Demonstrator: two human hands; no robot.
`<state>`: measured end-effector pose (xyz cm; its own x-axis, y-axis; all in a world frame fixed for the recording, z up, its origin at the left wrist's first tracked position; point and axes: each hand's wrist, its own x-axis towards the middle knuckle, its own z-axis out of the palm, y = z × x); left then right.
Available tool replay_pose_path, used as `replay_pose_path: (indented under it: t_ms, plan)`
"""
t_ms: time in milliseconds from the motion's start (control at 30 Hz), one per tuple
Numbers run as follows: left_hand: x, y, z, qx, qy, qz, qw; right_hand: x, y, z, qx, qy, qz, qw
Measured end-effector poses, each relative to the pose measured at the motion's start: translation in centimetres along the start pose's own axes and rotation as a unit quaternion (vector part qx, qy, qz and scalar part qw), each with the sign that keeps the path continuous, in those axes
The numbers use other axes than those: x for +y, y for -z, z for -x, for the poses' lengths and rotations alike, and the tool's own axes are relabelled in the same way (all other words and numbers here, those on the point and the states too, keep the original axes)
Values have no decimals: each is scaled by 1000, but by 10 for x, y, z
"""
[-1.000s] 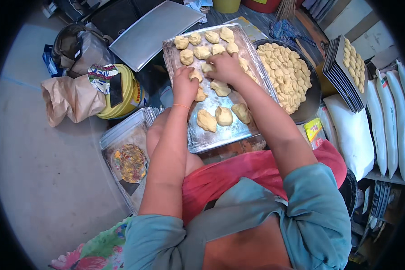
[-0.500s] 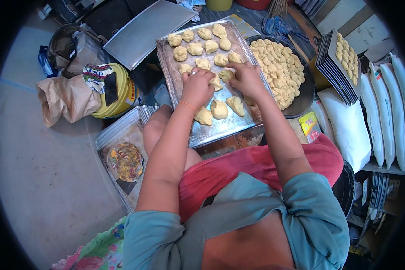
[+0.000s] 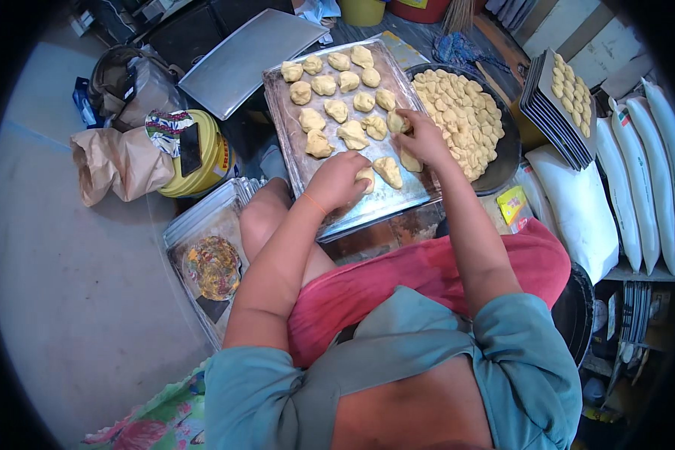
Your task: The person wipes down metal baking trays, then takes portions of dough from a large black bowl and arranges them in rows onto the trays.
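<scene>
Rough lumps of yellow dough (image 3: 323, 85) lie in uneven rows on a worn metal baking tray (image 3: 326, 214) in front of me. My left hand (image 3: 339, 180) is over the tray's near part, its fingers closed on a dough lump (image 3: 366, 178) that they partly cover. Farther right, near the tray's right edge, my right hand (image 3: 421, 140) pinches another dough lump (image 3: 397, 121) between thumb and fingers. Between my hands lies a longer dough piece (image 3: 388, 172), and one more (image 3: 410, 159) shows just under my right hand.
A round black pan (image 3: 508, 154) heaped with flattened dough pieces stands right of the tray. Beyond it are stacked trays (image 3: 545, 105) and white sacks (image 3: 577, 214). At left sit a yellow bucket (image 3: 211, 154), a paper bag (image 3: 120, 161) and more trays (image 3: 174, 234).
My left hand has come nearer, from the tray's middle to a lump in the near row. My right hand has shifted slightly right. Several lumps in the middle now lie uncovered.
</scene>
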<state>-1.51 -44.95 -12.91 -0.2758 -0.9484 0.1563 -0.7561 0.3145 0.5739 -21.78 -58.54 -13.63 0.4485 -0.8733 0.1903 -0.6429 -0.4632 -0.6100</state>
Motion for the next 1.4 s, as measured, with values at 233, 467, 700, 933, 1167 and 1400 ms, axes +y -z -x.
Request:
replay_pose_path:
  t_ms: [233, 467, 700, 933, 1167, 1400]
  plan:
    - [-10, 13, -7, 166, 74, -19, 983, 0, -3, -51, 53, -17, -46, 997]
    - [-72, 26, -16, 321, 182, -30, 929, 1, -19, -93, 28, -56, 9, 998]
    - [-89, 14, -29, 312, 197, 10, 929, -8, -29, -121, 55, -58, 61, 995]
    - [-94, 15, -38, 326, 215, 26, 920, 1, -35, -157, -2, -64, 86, 994]
    - [-90, 20, -35, 283, 247, 55, 925, 8, -19, -125, 91, 1, 63, 994]
    - [-62, 20, -33, 314, 136, -66, 937, 10, 7, -52, 35, 29, -114, 992]
